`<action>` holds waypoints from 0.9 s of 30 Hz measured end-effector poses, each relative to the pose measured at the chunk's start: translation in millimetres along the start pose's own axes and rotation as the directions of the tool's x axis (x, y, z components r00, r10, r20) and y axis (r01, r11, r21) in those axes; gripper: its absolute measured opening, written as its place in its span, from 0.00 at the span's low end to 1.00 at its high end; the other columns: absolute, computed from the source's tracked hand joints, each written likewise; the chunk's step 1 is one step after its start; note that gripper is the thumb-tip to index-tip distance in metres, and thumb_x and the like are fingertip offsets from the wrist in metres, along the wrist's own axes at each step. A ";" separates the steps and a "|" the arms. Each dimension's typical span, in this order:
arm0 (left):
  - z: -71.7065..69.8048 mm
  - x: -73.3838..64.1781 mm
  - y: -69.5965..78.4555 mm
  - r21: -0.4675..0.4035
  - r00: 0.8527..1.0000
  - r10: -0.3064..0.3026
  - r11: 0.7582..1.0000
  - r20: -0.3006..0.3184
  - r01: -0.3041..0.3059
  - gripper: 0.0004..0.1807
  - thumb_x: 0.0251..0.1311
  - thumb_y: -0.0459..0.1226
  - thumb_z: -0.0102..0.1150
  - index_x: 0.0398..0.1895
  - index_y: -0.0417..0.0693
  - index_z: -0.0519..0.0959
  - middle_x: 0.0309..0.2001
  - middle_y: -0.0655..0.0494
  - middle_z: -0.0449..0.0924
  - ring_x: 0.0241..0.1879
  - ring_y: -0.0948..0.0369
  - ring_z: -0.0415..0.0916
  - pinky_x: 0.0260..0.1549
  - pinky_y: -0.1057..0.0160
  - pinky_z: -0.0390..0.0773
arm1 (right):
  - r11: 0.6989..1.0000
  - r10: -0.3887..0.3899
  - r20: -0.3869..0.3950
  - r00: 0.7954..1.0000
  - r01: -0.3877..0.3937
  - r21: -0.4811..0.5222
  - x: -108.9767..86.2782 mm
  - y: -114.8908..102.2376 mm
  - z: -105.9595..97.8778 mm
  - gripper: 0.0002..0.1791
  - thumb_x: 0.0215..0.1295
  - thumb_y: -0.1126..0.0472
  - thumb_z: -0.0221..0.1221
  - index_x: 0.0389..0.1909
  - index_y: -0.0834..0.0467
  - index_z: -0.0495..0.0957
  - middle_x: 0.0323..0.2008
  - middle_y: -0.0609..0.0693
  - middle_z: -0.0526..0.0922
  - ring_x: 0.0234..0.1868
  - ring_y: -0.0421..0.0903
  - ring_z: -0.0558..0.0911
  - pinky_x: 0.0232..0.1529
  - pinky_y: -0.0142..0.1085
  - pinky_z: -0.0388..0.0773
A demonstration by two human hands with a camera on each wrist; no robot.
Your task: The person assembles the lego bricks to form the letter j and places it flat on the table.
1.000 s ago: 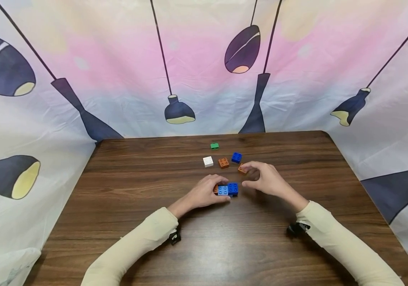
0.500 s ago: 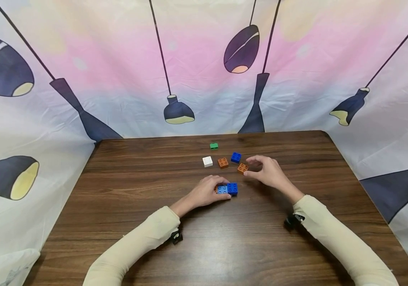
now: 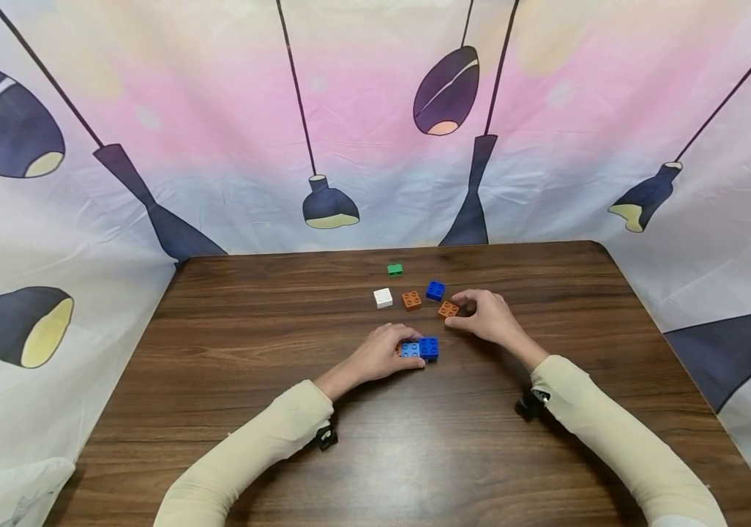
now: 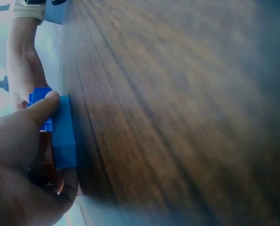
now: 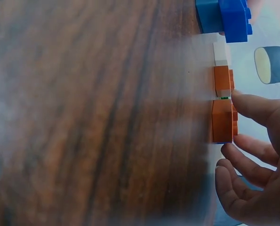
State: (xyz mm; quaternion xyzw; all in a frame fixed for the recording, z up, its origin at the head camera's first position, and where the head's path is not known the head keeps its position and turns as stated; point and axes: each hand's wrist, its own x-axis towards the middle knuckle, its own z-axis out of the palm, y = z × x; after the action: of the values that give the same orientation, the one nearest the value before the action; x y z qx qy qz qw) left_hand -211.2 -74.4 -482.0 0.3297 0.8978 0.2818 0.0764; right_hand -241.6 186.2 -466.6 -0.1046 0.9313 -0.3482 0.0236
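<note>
My left hand (image 3: 382,351) grips a small toy brick build from its left side. A long light blue brick (image 4: 64,134) forms its base. On top are a dark blue brick (image 3: 428,348) at the right end and an orange brick (image 4: 46,157) at the left end, mostly covered by my fingers. My right hand (image 3: 490,318) is at a loose orange brick (image 3: 448,310) on the table, thumb at its near side and fingertips at its far right side. In the right wrist view, thumb and fingers lie on either side of this orange brick (image 5: 222,121).
Behind the hands on the wooden table (image 3: 250,315) lie a second loose orange brick (image 3: 411,300), a white brick (image 3: 383,297), a loose blue brick (image 3: 435,290) and a small green brick (image 3: 394,269). A printed cloth (image 3: 230,146) hangs behind the table.
My right hand has drawn back slightly from the loose orange brick, then come in again with the thumb lower at its near side. The left hand keeps its hold, almost unmoved.
</note>
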 end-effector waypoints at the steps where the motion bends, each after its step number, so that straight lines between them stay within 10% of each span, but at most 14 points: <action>1: -0.3 0.0 0.2 -0.001 1.000 0.000 1.000 0.000 0.000 0.26 0.64 0.50 0.69 0.60 0.47 0.81 0.57 0.51 0.83 0.58 0.53 0.76 0.61 0.47 0.71 | 1.000 0.003 0.002 1.000 -0.003 -0.003 0.6 0.0 0.3 0.28 0.60 0.51 0.74 0.58 0.60 0.82 0.51 0.57 0.86 0.50 0.54 0.82 0.52 0.51 0.77; 27: -2.4 0.4 1.8 -0.009 1.000 0.016 1.000 -0.006 -0.016 0.26 0.62 0.49 0.71 0.58 0.44 0.82 0.54 0.51 0.85 0.53 0.54 0.79 0.56 0.51 0.75 | 0.996 -0.029 0.027 0.999 0.031 -0.081 10.0 -3.2 5.2 0.22 0.60 0.53 0.73 0.52 0.58 0.85 0.45 0.55 0.87 0.42 0.49 0.83 0.44 0.48 0.79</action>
State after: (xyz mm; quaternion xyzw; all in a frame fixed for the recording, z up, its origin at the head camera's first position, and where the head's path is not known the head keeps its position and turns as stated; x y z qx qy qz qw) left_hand -211.3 -74.0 -479.0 0.3355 0.8942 0.2873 0.0730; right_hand -250.2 178.4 -468.2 -0.1240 0.9427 -0.3087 0.0259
